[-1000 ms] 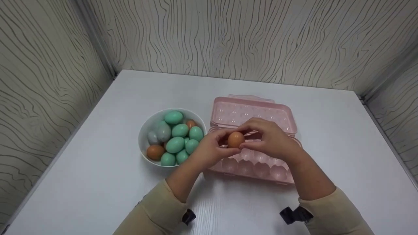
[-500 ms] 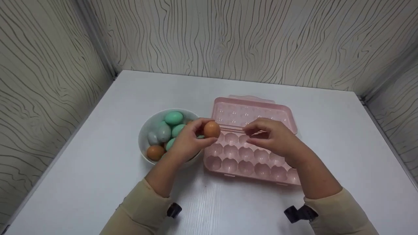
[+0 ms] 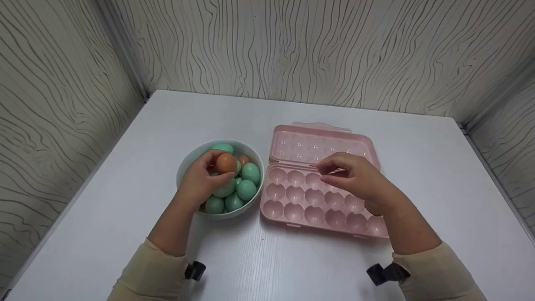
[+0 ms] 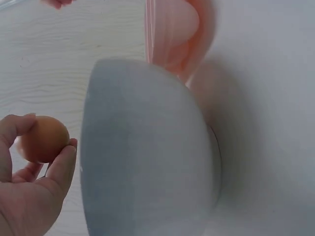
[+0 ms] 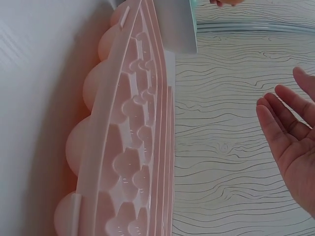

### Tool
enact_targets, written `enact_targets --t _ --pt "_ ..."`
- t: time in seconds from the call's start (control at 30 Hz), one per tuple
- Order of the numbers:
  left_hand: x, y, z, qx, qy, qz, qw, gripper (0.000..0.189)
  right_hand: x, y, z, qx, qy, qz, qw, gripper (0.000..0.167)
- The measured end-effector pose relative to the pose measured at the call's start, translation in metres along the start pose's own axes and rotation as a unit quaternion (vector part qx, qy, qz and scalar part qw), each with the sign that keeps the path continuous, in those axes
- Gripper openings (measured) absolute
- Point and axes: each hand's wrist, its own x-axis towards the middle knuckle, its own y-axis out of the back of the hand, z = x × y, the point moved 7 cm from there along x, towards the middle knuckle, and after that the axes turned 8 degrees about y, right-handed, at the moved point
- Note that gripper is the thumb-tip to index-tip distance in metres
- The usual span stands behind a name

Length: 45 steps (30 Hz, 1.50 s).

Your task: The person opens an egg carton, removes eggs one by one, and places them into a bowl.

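Observation:
My left hand (image 3: 199,180) pinches a brown egg (image 3: 226,162) between thumb and fingers, above the white bowl (image 3: 179,169). In the left wrist view the egg (image 4: 45,139) shows just over the level of the bowl's rim (image 4: 88,128). Several green eggs (image 3: 246,190) and another brown egg (image 3: 243,160) lie in the bowl, partly hidden by the hand. My right hand (image 3: 355,177) hovers over the pink egg carton (image 3: 294,194), its fingers loosely bent and holding nothing. In the right wrist view that hand (image 5: 293,137) is apart from the carton's cups (image 5: 130,167).
The carton's lid (image 3: 322,144) lies folded back behind its cups. Bowl and carton stand side by side on a white table (image 3: 267,267). Wood-grain patterned panels (image 3: 284,50) rise at the back and both sides.
My left hand has carried the brown egg leftward from over the carton to above the bowl. The right hand let go of that egg and shifted slightly right.

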Motion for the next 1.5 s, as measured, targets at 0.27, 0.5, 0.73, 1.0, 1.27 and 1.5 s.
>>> enact_targets --t 0.27,0.5,0.73,1.0,1.27,1.5 --pt "-0.006 0.02 -0.024 0.007 0.051 0.021 0.9985 0.048 -0.003 0.002 0.005 0.001 -0.01 0.006 0.9999 0.021" --pt "-0.012 0.028 -0.039 0.026 0.069 0.03 0.9968 0.049 -0.006 0.006 0.01 -0.016 -0.017 0.017 0.9996 0.021" --pt "-0.014 0.032 -0.046 0.057 0.073 0.038 0.995 0.053 -0.009 0.01 0.012 0.0 -0.023 0.022 0.9995 0.022" --pt "-0.016 0.033 -0.049 0.086 0.084 0.046 0.9917 0.053 -0.013 0.013 0.017 -0.009 -0.032 0.023 0.9992 0.021" --pt "-0.014 0.033 -0.047 0.092 0.1 0.062 0.9887 0.049 -0.014 0.014 0.017 -0.021 -0.032 0.022 0.999 0.022" --pt "-0.014 0.035 -0.047 0.086 0.106 0.06 0.9888 0.055 -0.014 0.014 0.018 -0.026 -0.035 0.021 0.9988 0.021"
